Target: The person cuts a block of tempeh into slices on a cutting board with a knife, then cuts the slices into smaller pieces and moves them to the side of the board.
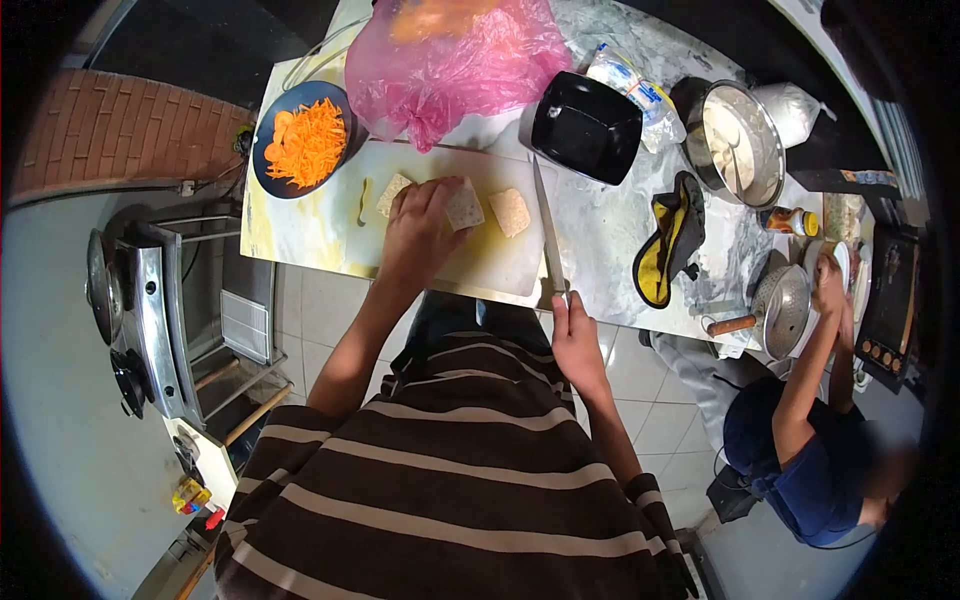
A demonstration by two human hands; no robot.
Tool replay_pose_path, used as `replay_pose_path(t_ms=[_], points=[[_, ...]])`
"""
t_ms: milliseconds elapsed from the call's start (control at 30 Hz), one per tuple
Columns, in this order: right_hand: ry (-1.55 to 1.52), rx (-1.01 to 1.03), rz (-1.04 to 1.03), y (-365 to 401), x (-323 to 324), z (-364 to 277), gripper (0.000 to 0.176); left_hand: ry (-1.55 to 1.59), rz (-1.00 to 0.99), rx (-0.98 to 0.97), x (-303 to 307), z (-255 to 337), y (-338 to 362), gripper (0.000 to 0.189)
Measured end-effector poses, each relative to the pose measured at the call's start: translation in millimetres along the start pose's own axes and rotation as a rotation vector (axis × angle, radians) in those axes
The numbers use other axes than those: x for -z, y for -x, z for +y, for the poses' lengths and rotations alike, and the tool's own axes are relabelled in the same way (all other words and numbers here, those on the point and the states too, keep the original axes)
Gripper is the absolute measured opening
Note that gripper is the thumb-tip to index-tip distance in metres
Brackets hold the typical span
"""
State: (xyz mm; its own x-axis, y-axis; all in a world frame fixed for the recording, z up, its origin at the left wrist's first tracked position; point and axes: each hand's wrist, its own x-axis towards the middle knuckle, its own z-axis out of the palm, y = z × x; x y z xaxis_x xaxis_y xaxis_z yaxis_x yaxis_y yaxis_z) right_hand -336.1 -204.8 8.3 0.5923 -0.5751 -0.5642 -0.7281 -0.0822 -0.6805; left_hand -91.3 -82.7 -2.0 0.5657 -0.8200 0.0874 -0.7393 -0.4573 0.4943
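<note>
My left hand (425,220) reaches over the white cutting board (390,245), its fingers closed on a pale, speckled block (464,206) whose kind I cannot make out. Partly behind that hand lies a similar pale piece (393,193), and a third piece (510,212) rests to the right of the held block. My right hand (577,345) is wrapped round the handle of a long kitchen knife (547,220). The blade points away from me, along the board's right edge. A thin yellowish-green strip (363,202) lies at the left of the board.
A dark plate (262,165) holds shredded and sliced carrot. Behind the board sit a pink plastic bag (460,60) and a black tub (587,127). Rightward are a black-and-yellow cloth item (668,240), a steel pot (775,170) and a colander (787,310); another person (800,430) works there.
</note>
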Motion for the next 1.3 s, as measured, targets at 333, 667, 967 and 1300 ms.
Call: replay_pose_path(t_ms=[333,667,967,1300], points=[[0.004,0.165,-0.067,-10.1,-49.6,5.7,0.039,0.263,0.278,0.035,61.9,-6.5,-3.5,0.066],[-0.055,0.127,-0.115,5.9,-20.6,-3.8,0.048,0.256,0.182,0.065,50.0,6.4,-3.6,0.068],[-0.042,0.013,-0.033,11.3,4.3,11.7,0.044,0.160,0.058,-0.150,-14.2,18.6,-15.5,0.068],[-0.129,0.227,0.066,9.1,-8.3,9.8,0.035,0.162,0.044,-0.073,-23.2,8.6,-13.3,0.070]])
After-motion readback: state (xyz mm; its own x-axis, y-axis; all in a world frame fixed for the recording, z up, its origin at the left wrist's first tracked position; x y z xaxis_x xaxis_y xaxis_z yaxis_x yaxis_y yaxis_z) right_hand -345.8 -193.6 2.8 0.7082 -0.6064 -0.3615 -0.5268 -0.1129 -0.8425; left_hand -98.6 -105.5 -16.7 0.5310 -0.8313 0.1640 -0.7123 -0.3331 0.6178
